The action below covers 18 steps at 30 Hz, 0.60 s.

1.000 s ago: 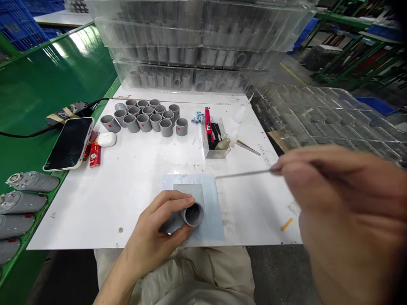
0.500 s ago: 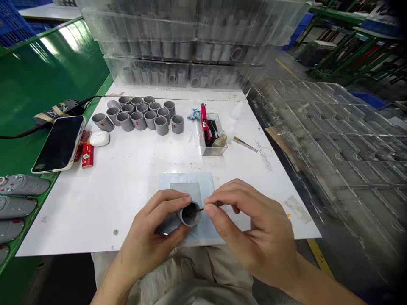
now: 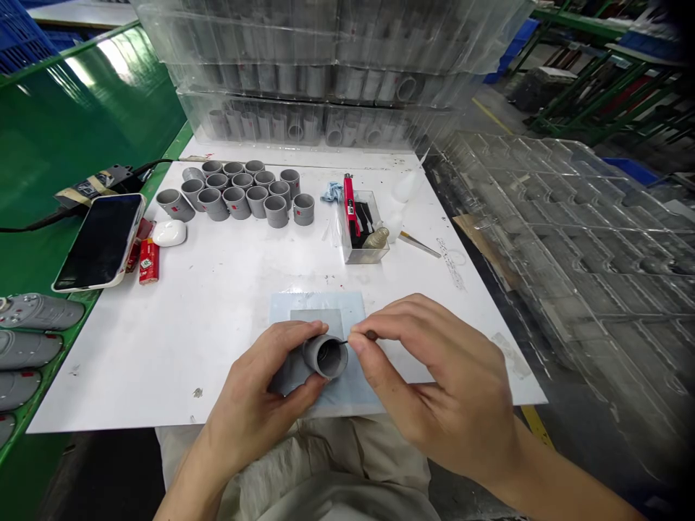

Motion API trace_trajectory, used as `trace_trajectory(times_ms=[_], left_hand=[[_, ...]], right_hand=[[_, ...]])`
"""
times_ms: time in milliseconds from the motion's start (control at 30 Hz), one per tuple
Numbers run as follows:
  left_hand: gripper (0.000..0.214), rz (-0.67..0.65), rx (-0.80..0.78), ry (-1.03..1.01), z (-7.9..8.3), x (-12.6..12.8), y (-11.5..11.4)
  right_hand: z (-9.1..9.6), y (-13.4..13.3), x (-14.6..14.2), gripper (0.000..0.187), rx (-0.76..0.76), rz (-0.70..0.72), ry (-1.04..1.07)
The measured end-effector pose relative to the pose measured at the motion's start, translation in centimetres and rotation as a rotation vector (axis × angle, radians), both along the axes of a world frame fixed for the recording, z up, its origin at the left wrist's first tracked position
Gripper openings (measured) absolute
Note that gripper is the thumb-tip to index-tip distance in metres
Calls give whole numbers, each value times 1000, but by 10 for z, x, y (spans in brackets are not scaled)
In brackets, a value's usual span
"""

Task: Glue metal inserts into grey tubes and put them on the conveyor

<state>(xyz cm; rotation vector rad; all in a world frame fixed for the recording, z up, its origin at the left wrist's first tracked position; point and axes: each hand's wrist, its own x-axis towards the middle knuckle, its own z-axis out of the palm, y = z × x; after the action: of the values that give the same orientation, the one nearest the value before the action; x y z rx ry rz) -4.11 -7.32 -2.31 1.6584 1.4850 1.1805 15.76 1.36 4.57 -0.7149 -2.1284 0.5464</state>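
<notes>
White tabletop [image 3: 228, 289]; gray tube [image 3: 313, 353] gripped in left hand [image 3: 255, 383]; thin tool [image 3: 344, 342], tube's two o'clock, pinched in right hand [image 3: 445, 383].

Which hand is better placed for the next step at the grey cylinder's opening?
Probably the right hand: it pinches a thin tool near the open end of the grey cylinder, which the left hand is holding.

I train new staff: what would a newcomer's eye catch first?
Probably the left hand, holding a grey cylinder at the near side of the table, and the right hand, pinching a thin tool at its rim. Clear trays tower at the far edge, loose cylinders clustered before them, left of centre.
</notes>
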Motion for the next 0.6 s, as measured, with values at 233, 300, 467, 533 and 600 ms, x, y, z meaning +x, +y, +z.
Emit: trace_trajectory(times_ms=[233,300,467,533,600], left_hand=[[49,-2,4,14,-1,0,-1],[51,-6,-2,20,-1,-1,-2],[53,-2,-17,47,-6,-3,-4],[54,0,-26,61,-7,-3,-4],[53,-2,-32,74,-8,-3,-3]], right_hand=[[3,-4,2,14,-70,28,-2],[8,-5,6,15,-94,-6,26],[25,9,20,14,42,-309,208],[28,26,22,11,148,-443,210],[28,45,22,8,202,-513,213]])
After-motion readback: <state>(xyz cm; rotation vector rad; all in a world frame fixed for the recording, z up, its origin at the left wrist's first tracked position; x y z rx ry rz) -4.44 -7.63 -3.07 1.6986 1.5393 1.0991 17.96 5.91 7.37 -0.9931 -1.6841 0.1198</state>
